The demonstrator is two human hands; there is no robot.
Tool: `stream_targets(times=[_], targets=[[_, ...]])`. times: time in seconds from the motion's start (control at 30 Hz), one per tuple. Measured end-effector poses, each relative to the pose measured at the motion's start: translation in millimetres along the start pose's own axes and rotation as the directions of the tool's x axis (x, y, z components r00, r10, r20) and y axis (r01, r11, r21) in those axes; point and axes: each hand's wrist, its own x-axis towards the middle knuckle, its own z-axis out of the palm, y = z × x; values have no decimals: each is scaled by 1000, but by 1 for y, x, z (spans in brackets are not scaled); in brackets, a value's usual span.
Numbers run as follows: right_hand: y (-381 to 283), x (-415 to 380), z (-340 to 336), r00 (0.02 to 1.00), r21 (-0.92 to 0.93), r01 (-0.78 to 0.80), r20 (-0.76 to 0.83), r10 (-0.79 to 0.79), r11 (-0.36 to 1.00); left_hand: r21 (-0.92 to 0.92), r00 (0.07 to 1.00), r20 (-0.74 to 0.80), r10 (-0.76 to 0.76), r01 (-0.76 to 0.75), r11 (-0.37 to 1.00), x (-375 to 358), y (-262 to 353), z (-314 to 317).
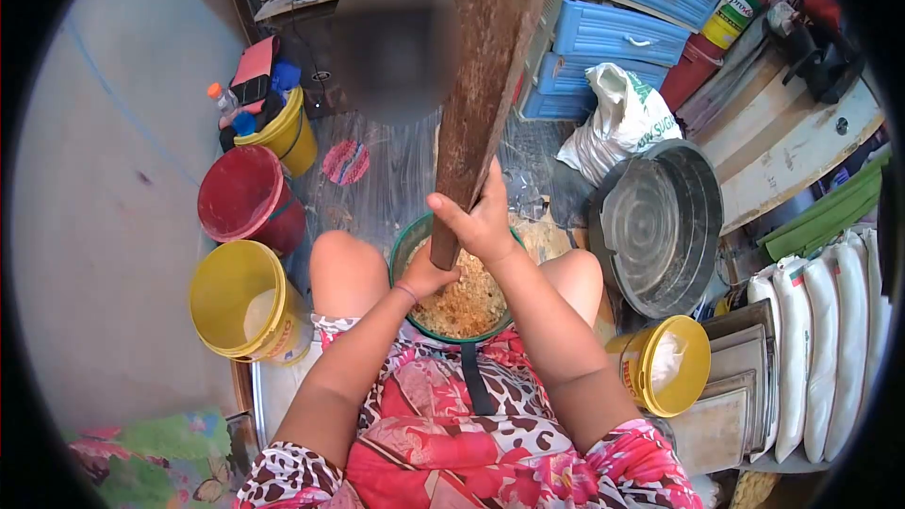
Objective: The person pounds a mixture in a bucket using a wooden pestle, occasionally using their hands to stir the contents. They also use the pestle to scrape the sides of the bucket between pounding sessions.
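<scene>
A long, dark brown wooden plank (485, 66) stands nearly upright in front of me, its narrow lower end down in a green basin (454, 336). My right hand (483, 219) grips the plank just above the basin, with the thumb across its near face and fingers along the right side. Lower down, my left hand (431, 276) is closed round the plank's bottom part; some of its fingers are hidden. A crumbly, golden-brown mixture (464, 311) fills the basin, which sits between my legs.
To the left stand a red bucket (240, 193) and a yellow bucket (236, 297). A large black tub (655, 226) leans at the right, near a white sack (627, 118) and another yellow bucket (681, 368). Blue drawers (617, 33) stand behind; stacked white packs (820, 349) lie far right.
</scene>
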Motion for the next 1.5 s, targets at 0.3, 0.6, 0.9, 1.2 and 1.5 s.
stream_targets(times=[0.3,0.6,0.9,1.2,1.5], targets=[[-50,5,-26,998,1,52,-44,-52,999,48,985,48,165,-167,985,-1,70,9],[-266,143,-35,834,-217,514,-98,-542,830,66,807,-127,577,-574,816,10,346,6],[63,-39,-44,970,-106,48,-232,-72,993,14,987,66,144,-145,989,24,16,39],[46,-70,-46,981,-53,-21,-195,10,998,-28,988,136,77,-74,997,17,-10,44],[-173,53,-31,947,-175,225,-194,-257,959,147,782,50,621,-621,770,7,230,11]])
